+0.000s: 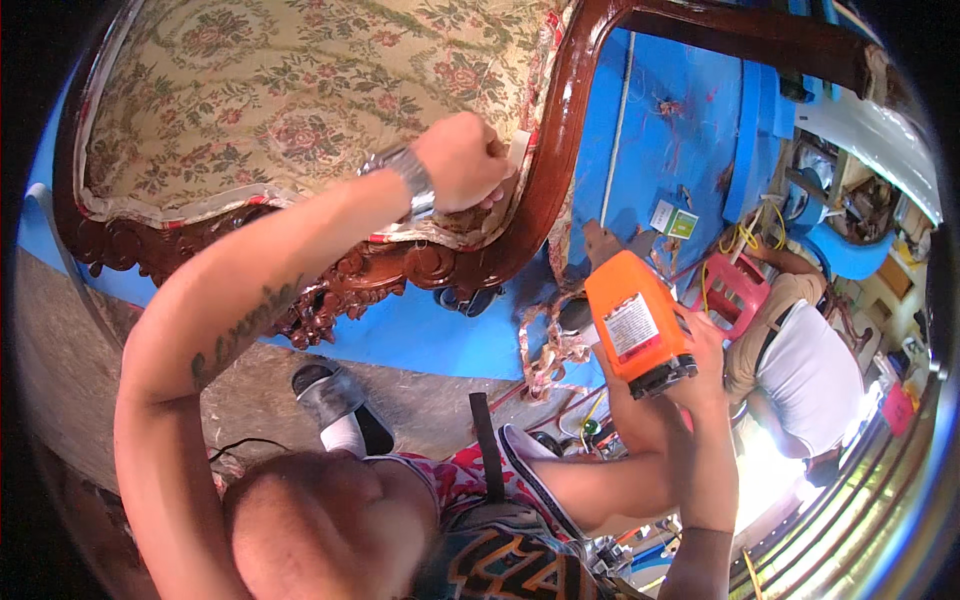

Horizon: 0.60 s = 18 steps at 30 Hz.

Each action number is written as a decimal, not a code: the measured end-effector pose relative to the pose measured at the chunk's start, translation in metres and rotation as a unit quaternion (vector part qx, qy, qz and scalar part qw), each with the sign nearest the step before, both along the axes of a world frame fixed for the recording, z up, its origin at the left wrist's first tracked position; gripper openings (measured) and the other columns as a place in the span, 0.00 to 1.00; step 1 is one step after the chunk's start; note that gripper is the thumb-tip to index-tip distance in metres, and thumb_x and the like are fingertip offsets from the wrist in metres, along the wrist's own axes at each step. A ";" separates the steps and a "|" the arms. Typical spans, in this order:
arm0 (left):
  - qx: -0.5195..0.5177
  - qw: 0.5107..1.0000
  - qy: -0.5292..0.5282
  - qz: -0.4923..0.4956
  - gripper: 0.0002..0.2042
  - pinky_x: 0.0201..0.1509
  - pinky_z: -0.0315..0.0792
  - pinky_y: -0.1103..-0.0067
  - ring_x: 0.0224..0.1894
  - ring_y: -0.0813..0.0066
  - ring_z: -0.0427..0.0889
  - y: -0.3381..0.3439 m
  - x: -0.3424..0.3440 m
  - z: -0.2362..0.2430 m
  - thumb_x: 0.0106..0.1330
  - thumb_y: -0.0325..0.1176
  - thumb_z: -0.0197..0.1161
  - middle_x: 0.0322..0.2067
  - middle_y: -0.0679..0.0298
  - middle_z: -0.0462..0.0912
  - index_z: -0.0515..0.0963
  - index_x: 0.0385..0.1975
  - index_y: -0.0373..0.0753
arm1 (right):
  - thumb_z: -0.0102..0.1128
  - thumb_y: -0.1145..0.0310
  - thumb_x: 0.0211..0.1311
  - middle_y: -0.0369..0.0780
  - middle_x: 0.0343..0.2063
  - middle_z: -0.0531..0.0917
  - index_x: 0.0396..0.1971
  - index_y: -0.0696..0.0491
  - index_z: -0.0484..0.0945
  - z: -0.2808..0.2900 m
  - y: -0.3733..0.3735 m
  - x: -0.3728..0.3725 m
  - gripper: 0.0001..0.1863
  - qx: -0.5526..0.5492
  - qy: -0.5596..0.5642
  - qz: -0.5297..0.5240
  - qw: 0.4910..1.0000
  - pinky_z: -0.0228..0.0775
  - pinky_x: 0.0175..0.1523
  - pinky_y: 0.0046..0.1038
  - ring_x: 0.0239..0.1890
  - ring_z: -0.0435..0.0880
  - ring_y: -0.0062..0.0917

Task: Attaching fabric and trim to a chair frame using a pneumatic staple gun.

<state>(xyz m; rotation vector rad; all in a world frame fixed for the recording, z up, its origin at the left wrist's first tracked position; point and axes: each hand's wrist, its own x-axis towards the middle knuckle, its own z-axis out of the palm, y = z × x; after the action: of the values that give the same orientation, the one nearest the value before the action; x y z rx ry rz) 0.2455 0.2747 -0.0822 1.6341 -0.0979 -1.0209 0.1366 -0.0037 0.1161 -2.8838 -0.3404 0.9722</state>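
Note:
A carved dark-wood furniture frame (560,150) holds a panel of beige floral fabric (300,130). Along the panel's edge runs pale, frayed trim (225,203) with bits of red. My left hand (463,160) is closed at the panel's lower right corner, against the inner edge of the wood. A short whitish strip (519,149) shows beside its knuckles; whatever the fingers pinch is hidden. My right hand (703,362) grips a boxy orange power tool (630,310) with a white label and a black end. The tool is held up, apart from the frame.
Blue sheeting (390,345) lies under the frame. Tangled fabric scraps (548,360) hang near the tool, and a small green-and-white card (674,219) lies beyond it. A red plastic stool (735,292) and another person (810,370), bent over, are at the right.

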 end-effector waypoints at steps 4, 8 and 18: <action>-0.086 0.995 0.020 0.048 0.10 0.25 0.72 0.82 0.24 0.81 0.79 0.005 -0.011 -0.014 0.68 0.32 0.56 0.21 0.65 0.80 0.74 0.27 0.32 | 0.71 0.62 0.32 0.44 0.41 0.81 0.38 0.54 0.81 -0.001 0.004 0.019 0.26 -0.012 -0.018 -0.005 1.000 0.69 0.42 0.35 0.35 0.78 0.39; -0.114 0.992 0.034 0.034 0.10 0.24 0.71 0.83 0.23 0.82 0.79 -0.003 -0.004 -0.014 0.68 0.33 0.57 0.20 0.67 0.80 0.75 0.27 0.34 | 0.72 0.69 0.32 0.44 0.38 0.83 0.50 0.56 0.75 -0.012 0.000 0.016 0.36 0.008 -0.050 0.017 0.999 0.67 0.41 0.32 0.35 0.80 0.39; 0.077 0.988 -0.118 0.060 0.13 0.26 0.74 0.76 0.18 0.75 0.81 -0.014 -0.008 -0.005 0.61 0.35 0.58 0.13 0.63 0.80 0.77 0.19 0.34 | 0.71 0.69 0.29 0.44 0.36 0.83 0.51 0.55 0.75 -0.017 0.005 0.013 0.38 0.028 -0.034 0.017 0.999 0.67 0.40 0.34 0.32 0.78 0.40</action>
<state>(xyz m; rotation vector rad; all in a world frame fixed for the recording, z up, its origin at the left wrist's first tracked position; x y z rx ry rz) 0.2378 0.2610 -0.0869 1.8746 -0.0794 -0.7549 0.1498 0.0018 0.0987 -2.8737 -0.4162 0.8553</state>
